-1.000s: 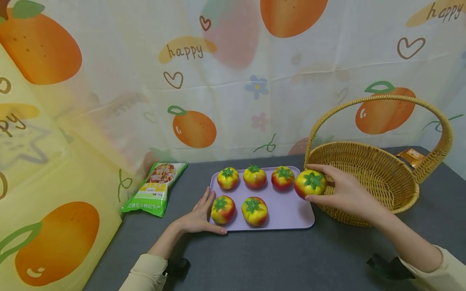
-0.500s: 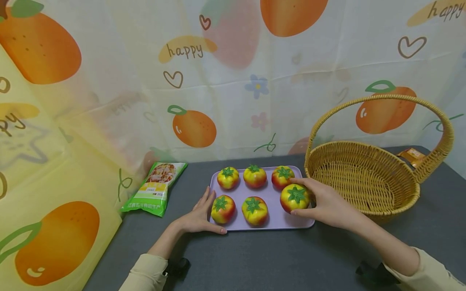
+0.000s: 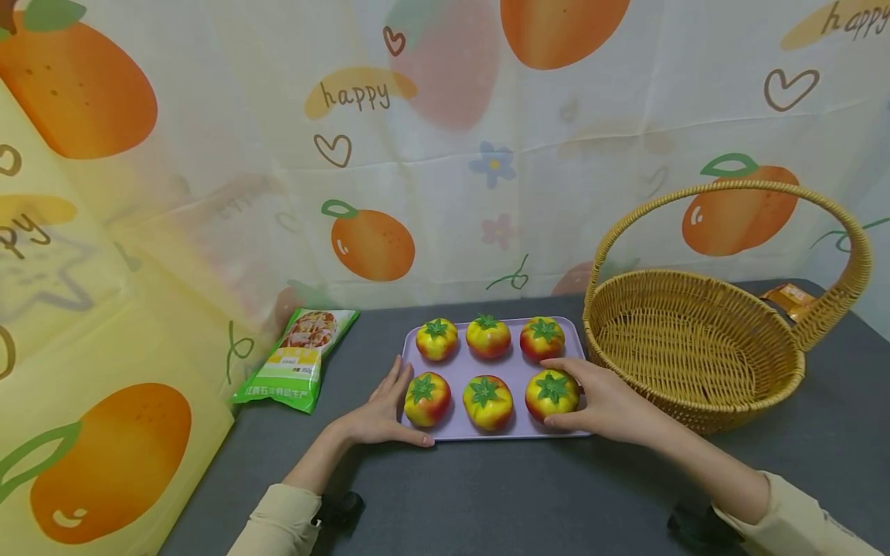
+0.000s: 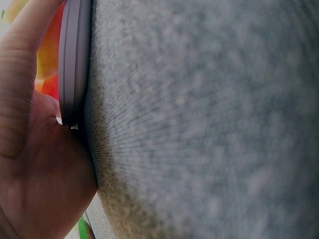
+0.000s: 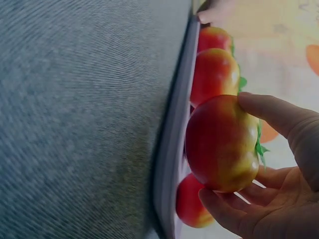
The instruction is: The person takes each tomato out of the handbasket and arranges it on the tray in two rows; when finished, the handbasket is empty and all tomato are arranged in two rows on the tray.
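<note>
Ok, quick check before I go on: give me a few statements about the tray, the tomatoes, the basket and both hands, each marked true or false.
1. Six tomatoes sit on the tray. True.
2. The right hand holds the front-right tomato. True.
3. The basket holds two tomatoes. False: nothing shows inside it.
4. The left hand grips a tomato. False: it rests against the tray's front-left corner.
5. The green packet lies left of the tray. True.
</note>
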The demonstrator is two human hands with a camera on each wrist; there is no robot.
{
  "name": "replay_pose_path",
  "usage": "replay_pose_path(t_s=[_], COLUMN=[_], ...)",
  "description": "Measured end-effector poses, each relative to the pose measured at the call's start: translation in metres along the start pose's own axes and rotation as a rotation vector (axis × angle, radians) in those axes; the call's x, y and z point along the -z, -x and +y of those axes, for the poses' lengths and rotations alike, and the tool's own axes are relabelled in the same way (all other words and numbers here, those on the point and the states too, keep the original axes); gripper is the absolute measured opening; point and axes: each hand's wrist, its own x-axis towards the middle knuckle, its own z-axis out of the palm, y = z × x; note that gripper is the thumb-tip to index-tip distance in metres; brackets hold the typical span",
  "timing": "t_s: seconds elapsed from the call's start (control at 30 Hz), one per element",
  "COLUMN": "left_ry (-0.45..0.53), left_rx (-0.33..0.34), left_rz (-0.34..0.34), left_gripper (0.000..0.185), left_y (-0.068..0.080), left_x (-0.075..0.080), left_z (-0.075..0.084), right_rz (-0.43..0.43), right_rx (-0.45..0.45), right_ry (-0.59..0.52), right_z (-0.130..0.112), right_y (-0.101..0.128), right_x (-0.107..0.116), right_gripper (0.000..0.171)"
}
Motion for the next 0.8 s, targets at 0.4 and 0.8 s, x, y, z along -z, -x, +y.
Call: replay_pose_path(t_s=[0.4, 0.8], left_ry=[-0.007, 0.120], left_rx=[-0.011, -0.169], left_rz=[-0.003, 0.144], left_gripper=[0.127, 0.109], left_y=[-0.001, 0.010], left_x=[0.000, 0.005], left_z=[0.000, -0.001], right_rz=[-0.012, 0.052], right_rx=[0.006, 0.012], right_ry=[0.025, 0.053], right_z=[0.002, -0.008], right_y=[-0.003, 0.006], right_x=[-0.008, 0.006], right_gripper=[0.071, 0.078])
